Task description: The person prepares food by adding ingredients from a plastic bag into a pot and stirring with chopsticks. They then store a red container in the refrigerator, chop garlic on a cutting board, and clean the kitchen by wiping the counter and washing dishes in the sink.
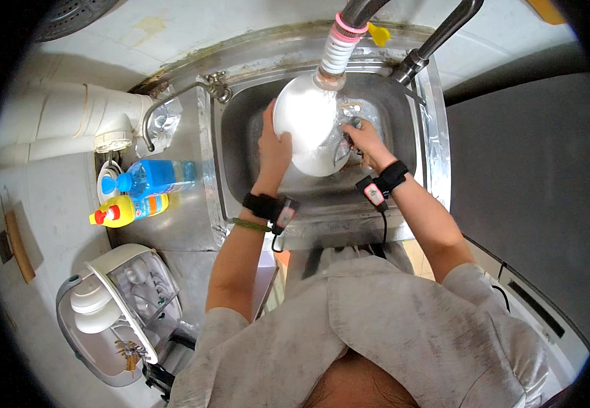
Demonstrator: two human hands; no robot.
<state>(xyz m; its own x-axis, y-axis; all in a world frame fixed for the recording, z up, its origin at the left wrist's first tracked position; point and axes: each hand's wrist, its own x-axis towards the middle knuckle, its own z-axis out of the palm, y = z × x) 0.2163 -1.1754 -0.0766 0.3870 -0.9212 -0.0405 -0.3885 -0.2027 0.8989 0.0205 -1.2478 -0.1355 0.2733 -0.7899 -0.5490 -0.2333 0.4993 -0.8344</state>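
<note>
In a stainless steel sink (246, 168), my left hand (275, 153) grips the left rim of a white bowl (302, 115), with the thumb over the edge. A second white rounded dish (320, 160) shows just below it, partly covered. Above the bowl ends a white ribbed faucet hose (337, 56) with pink rings. My right hand (365, 140) is closed around something dark and thin at the bowl's right side, perhaps a wire scrubber or utensils; the fingers hide most of it. Small items lie wet in the basin beyond that hand.
Left of the sink lie a blue bottle (160, 178) and a yellow bottle (144, 208) with a red cap. A small curved tap (165, 102) stands at the sink's left corner. A dish rack box (88, 357) with bowls is lower left; a dark grey surface (524, 168) lies right.
</note>
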